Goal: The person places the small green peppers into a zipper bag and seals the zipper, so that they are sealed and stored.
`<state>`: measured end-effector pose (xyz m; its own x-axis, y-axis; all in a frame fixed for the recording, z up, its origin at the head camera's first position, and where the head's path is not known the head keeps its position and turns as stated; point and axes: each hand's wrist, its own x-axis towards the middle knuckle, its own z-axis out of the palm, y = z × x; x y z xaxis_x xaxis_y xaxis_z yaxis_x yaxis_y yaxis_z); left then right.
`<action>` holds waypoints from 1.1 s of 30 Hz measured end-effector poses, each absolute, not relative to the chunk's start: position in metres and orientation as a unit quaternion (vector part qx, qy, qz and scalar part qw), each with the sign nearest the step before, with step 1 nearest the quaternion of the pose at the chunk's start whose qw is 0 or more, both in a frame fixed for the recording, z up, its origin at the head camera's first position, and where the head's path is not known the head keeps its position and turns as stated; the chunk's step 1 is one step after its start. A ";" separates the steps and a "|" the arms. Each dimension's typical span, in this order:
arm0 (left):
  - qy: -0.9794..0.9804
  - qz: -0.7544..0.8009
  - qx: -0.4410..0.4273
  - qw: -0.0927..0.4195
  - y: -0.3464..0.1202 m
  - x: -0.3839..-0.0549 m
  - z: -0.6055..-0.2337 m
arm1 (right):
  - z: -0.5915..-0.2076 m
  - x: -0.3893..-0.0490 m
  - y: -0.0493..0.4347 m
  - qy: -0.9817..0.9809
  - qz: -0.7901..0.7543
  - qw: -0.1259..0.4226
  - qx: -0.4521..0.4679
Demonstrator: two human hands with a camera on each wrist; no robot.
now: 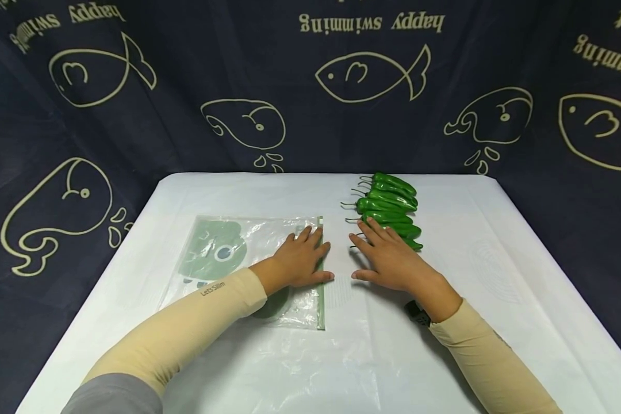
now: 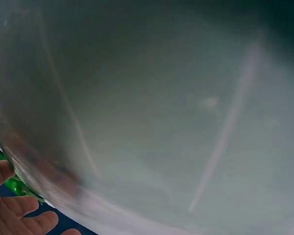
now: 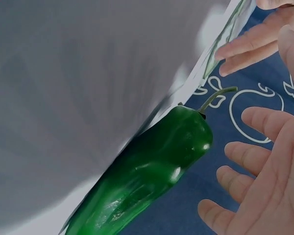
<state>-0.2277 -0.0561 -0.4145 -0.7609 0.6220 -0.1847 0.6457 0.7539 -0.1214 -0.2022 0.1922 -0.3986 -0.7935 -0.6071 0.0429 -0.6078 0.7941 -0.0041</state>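
Over the right edge of a clear zip bag (image 1: 266, 230) with green cartoon print, my left hand (image 1: 301, 260) is spread with straight fingers. The bag lies flat, its green zip strip toward the right. Beside it, a row of several green peppers (image 1: 388, 198) lies with stems pointing left. My right hand (image 1: 393, 261) reaches over the nearest peppers, fingers apart, hiding part of them. In the right wrist view, a glossy pepper (image 3: 152, 161) lies close to the right hand's fingers (image 3: 257, 122), with a gap between. Neither hand holds anything. The left wrist view is mostly blurred greenish plastic (image 2: 152, 122).
A white cover (image 1: 445, 356) lies over the table. Dark blue cloth (image 1: 300, 138) with fish and whale drawings hangs behind and around the table. A black device (image 1: 417, 313) sits under the right wrist.
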 end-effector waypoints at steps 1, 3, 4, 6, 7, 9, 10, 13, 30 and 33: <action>0.935 -0.086 0.337 0.068 -0.057 -0.227 -0.415 | -0.399 -0.202 0.192 -0.947 0.008 0.019 0.321; 0.937 -0.082 0.333 0.071 -0.059 -0.226 -0.415 | -0.398 -0.202 0.191 -0.947 0.007 0.019 0.320; 0.937 -0.081 0.332 0.071 -0.060 -0.226 -0.415 | -0.398 -0.202 0.191 -0.947 0.007 0.018 0.320; 0.937 -0.078 0.332 0.071 -0.062 -0.226 -0.415 | -0.398 -0.202 0.190 -0.947 0.007 0.018 0.320; 0.938 -0.076 0.332 0.071 -0.063 -0.226 -0.415 | -0.398 -0.201 0.190 -0.947 0.007 0.018 0.321; 0.938 -0.072 0.331 0.071 -0.064 -0.225 -0.414 | -0.397 -0.201 0.189 -0.947 0.008 0.020 0.322; 0.939 -0.069 0.330 0.071 -0.065 -0.225 -0.414 | -0.397 -0.201 0.189 -0.946 0.009 0.020 0.323; 0.940 -0.057 0.328 0.077 -0.067 -0.224 -0.415 | -0.398 -0.201 0.188 -0.946 0.012 0.020 0.325; 0.947 0.011 0.300 0.115 -0.085 -0.223 -0.414 | -0.397 -0.203 0.177 -0.938 0.037 0.002 0.345; 0.946 0.000 0.299 0.129 -0.087 -0.223 -0.414 | -0.397 -0.205 0.171 -0.935 0.041 0.004 0.353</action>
